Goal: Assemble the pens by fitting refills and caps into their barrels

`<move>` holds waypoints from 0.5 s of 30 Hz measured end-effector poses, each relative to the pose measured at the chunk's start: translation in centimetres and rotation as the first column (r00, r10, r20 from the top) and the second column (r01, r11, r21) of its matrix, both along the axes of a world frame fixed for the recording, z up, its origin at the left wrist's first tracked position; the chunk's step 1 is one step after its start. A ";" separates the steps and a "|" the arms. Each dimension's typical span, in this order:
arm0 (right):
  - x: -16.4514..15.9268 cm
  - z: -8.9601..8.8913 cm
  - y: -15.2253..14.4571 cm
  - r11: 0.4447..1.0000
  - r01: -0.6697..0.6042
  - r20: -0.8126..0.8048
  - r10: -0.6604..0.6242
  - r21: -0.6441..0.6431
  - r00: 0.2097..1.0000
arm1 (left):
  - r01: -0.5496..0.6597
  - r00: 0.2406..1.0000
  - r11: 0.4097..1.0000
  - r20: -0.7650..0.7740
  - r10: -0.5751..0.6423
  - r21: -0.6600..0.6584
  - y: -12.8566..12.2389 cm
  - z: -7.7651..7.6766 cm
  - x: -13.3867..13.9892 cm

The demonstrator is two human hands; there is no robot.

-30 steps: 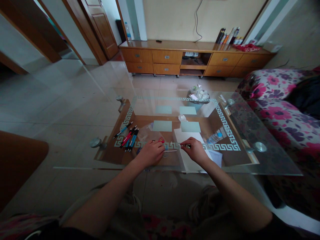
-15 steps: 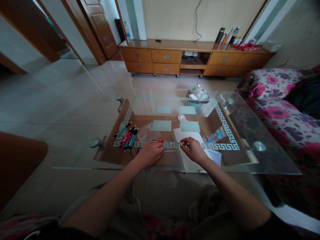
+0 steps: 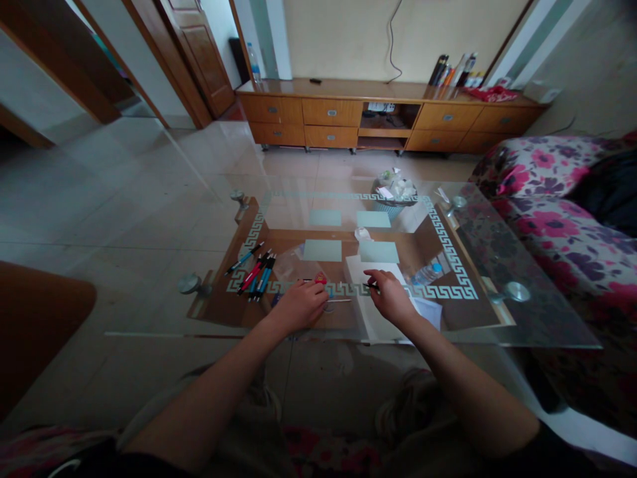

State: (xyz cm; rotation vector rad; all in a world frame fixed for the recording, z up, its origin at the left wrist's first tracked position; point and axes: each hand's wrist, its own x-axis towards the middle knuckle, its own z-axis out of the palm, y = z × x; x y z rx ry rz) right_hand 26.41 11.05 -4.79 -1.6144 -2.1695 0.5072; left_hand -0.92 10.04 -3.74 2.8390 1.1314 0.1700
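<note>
My left hand (image 3: 301,303) rests low over the glass table (image 3: 542,312), fingers curled together; whatever they grip is mostly hidden. A thin pale rod (image 3: 340,301) lies just right of its fingertips, and whether they touch it I cannot tell. Beyond its knuckles is a small red item (image 3: 321,278). My right hand (image 3: 392,297) is closed on a small dark thin piece (image 3: 371,286), with the index finger stretched out above it. Left of both hands lie several pens (image 3: 259,273) with blue, red and black barrels. A clear plastic bag (image 3: 290,264) lies beside them.
Below the glass, a white box or sheet (image 3: 378,324) and a plastic bottle (image 3: 426,273) show through. A filled waste basket (image 3: 391,207) stands past the far edge. A wooden cabinet (image 3: 328,113) lines the wall; a flowered sofa (image 3: 552,222) is at right.
My right index finger has straightened out to the left, and the dark piece shows more plainly below it. My left hand has stayed almost still.
</note>
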 end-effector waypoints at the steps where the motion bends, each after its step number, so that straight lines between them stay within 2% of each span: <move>1: -0.1 0.0 0.0 1.000 -0.004 -0.014 0.004 -0.002 1.000 | 0.002 1.000 1.000 0.000 -0.002 0.000 0.0 -0.1 0.0; 4: -0.1 -0.1 -0.1 1.000 -0.014 -0.044 0.014 -0.003 0.999 | 0.003 1.000 1.000 0.007 -0.003 -0.006 0.0 0.0 0.1; 8: 0.4 0.4 0.1 1.000 -0.003 -0.048 0.004 0.018 0.999 | -0.037 0.999 0.999 0.012 0.038 -0.014 0.2 1.0 0.0; 12: 1.8 1.9 0.4 0.999 0.032 -0.031 -0.031 0.032 0.999 | -0.182 0.983 0.983 0.031 0.182 0.022 0.6 2.2 -0.6; 15: 3.2 3.2 0.5 0.997 0.077 0.023 -0.077 0.027 0.997 | -0.325 0.945 0.944 0.036 0.324 0.049 0.9 2.5 -1.0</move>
